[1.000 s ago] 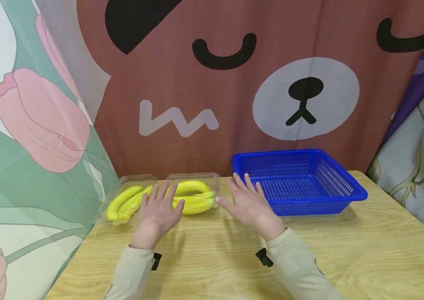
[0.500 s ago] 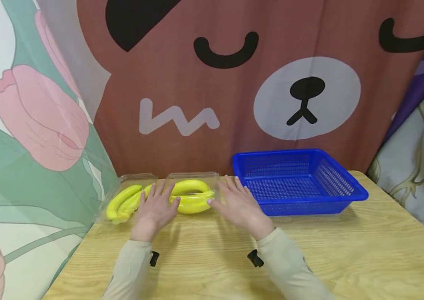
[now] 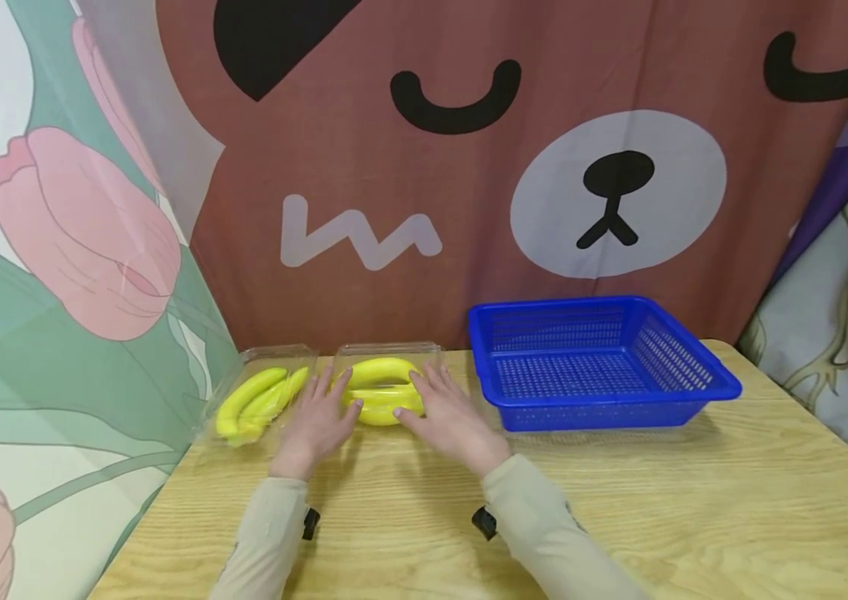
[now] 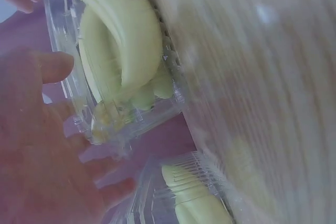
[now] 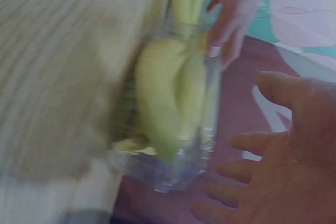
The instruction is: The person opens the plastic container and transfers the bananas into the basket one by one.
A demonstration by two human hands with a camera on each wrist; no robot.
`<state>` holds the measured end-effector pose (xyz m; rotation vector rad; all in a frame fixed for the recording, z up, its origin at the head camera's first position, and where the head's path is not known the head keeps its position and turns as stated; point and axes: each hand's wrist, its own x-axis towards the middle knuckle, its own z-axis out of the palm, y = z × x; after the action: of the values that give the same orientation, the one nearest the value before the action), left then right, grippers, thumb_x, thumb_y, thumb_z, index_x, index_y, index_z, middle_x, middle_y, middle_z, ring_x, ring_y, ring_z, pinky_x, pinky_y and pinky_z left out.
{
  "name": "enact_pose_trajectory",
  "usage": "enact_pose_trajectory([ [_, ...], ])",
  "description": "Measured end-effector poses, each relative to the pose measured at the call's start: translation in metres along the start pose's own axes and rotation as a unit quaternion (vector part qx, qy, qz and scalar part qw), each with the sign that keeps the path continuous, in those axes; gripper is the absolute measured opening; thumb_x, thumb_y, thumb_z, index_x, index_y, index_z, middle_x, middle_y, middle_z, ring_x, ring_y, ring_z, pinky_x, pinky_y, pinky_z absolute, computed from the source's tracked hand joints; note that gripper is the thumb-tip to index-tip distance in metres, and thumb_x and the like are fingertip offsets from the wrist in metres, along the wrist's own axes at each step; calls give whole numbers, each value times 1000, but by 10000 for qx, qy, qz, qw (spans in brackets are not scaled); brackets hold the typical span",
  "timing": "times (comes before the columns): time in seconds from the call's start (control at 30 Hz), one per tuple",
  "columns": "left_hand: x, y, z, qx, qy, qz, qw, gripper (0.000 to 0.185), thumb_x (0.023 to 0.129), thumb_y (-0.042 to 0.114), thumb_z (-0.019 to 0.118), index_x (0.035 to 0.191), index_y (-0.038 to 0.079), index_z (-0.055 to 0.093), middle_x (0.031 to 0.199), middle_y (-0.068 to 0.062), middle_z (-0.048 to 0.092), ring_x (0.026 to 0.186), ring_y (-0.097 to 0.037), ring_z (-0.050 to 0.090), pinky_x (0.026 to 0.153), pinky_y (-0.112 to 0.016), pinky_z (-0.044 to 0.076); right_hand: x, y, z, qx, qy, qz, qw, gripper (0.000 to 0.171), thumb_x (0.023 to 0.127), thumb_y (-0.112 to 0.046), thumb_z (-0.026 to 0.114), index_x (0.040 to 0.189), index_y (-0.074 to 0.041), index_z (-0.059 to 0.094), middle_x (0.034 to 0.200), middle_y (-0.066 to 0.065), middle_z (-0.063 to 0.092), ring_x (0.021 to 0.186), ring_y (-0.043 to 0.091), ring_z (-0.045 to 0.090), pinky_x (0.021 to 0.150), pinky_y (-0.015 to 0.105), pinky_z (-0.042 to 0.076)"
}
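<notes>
At the far left of the worktop, a clear plastic box holds yellow bananas. Next comes the left hand, released, fingers extended and grasping nothing; whether it touches plastic, I cannot tell. Between the two hands sits a second clear box with its own bananas, near the worktop's back edge. On its other side the right hand is likewise released, fingers spread, just beside the box and apart from it. Rightmost stands a blue basket. The step in hand looks like a two-handed reach around the second box; the next move probably calls for bringing both palms evenly against its sides
</notes>
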<state>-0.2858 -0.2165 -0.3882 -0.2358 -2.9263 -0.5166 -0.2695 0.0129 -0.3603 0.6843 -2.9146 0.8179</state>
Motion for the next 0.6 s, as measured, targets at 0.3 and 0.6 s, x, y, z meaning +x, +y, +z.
enact_pose_trajectory([
  [0.3, 1, -1, 3, -370, -115, -28, 9992, 64, 104, 39, 45, 157, 12, 23, 163, -18, 4, 143, -48, 14, 109, -66, 24, 5, 11, 10, 151, -137, 24, 9998, 70, 100, -44, 53, 156, -10, 28, 163, 13, 10, 147, 39, 12, 115, 57, 18],
  [0.6, -6, 3, -1, -406, -25, 178, 9990, 61, 102, 34, 50, 154, 7, 30, 160, -24, 10, 136, -54, 27, 105, -67, 31, -3, 10, 9, -152, -160, -159, 9996, 68, 100, -39, 56, 154, -6, 31, 162, 16, 13, 143, 41, 24, 114, 54, 24],
])
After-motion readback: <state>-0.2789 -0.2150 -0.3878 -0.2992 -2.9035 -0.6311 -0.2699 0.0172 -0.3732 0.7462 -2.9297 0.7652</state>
